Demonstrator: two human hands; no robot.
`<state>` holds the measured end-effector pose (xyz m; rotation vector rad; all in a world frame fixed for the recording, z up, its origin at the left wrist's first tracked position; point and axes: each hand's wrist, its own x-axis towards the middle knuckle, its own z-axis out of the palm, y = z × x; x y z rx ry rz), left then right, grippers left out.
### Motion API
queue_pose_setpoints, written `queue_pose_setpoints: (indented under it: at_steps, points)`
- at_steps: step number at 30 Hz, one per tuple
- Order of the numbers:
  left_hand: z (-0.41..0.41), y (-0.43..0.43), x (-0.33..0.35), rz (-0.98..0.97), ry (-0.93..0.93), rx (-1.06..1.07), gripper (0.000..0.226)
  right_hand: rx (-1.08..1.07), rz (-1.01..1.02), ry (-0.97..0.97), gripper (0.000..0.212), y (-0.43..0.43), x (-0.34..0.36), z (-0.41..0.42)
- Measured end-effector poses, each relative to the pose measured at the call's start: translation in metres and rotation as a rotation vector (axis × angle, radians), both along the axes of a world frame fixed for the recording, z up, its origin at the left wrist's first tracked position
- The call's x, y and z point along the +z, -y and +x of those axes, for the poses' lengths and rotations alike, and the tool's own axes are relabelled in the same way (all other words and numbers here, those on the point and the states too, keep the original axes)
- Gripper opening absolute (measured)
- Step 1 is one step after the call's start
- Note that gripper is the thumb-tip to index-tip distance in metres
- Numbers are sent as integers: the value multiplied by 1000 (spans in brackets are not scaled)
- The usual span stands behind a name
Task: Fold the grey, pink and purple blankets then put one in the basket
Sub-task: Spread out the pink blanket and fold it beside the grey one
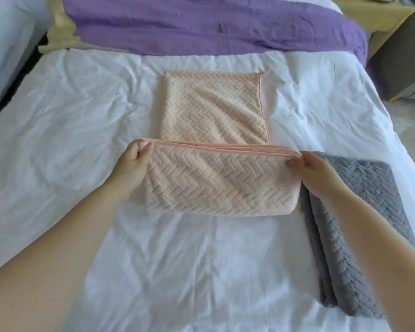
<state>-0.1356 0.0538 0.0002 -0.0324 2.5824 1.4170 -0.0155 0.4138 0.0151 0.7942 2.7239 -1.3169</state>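
The pink blanket [216, 111] with a herringbone weave lies in a long strip on the white bed, its near end folded back over itself. My left hand [134, 161] pinches the left corner of that folded edge, and my right hand [309, 164] pinches the right corner. The grey blanket [350, 207] lies folded at the right, partly under my right forearm. Spread unfolded across the far end of the bed is the purple blanket [201, 25]. No basket is in view.
The white bed sheet [70, 111] is wrinkled and covers the whole bed. A pale yellow cloth [60, 32] lies at the far left beside the purple blanket. A yellow-edged piece of furniture [379, 17] stands at the far right, past the bed's edge.
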Motion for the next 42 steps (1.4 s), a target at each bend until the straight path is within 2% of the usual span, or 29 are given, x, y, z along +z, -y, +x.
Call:
queue_pose_setpoints:
  at_steps: [3, 5, 11, 14, 18, 19, 21, 23, 24, 26, 27, 30, 34, 37, 39, 42]
  points:
    - [-39, -22, -22, -70, -16, 78, 23, -137, 0, 21, 31, -4, -24, -48]
    - [-59, -32, -35, -126, -47, 105, 24, -170, 43, 31, 35, -5, -41, -74]
    - [-102, -40, -66, -263, -71, 141, 30, -202, 70, 85, 37, -17, -77, -128]
    - [-108, -41, -84, -295, -8, 130, 25, -221, 16, 166, 35, -23, -97, -137]
    - [-103, -48, -94, -344, 35, 128, 23, -150, 89, 201, 32, -20, -108, -140]
    - [-101, -50, -91, -389, -11, 131, 26, -143, 133, 199, 31, -18, -105, -141]
    - [-96, -55, -81, -527, -261, 90, 39, -98, 286, 139, 30, -11, -95, -142]
    - [-87, -65, -69, -532, -562, -158, 45, 24, 440, 14, 34, 6, -83, -140]
    - [-80, -71, -66, -513, -625, -368, 48, 103, 488, -55, 36, 18, -78, -138]
    - [-63, -84, -67, -591, -529, -732, 56, 309, 538, -111, 41, 43, -75, -131]
    - [-57, -87, -73, -678, -440, -815, 60, 427, 541, -79, 44, 53, -79, -126]
    - [-51, -83, -100, -895, -274, -754, 66, 644, 539, 126, 60, 57, -100, -115]
    - [-66, -64, -111, -999, -217, -697, 70, 671, 650, 187, 67, 20, -110, -119]
    - [-66, -48, -97, -980, -204, -680, 76, 593, 647, 256, 69, -6, -104, -111]
    - [-58, -36, -83, -861, -234, -659, 77, 499, 553, 272, 72, -13, -97, -95]
    - [-33, -15, -66, -682, -361, -734, 80, 427, 333, 108, 83, -9, -82, -60]
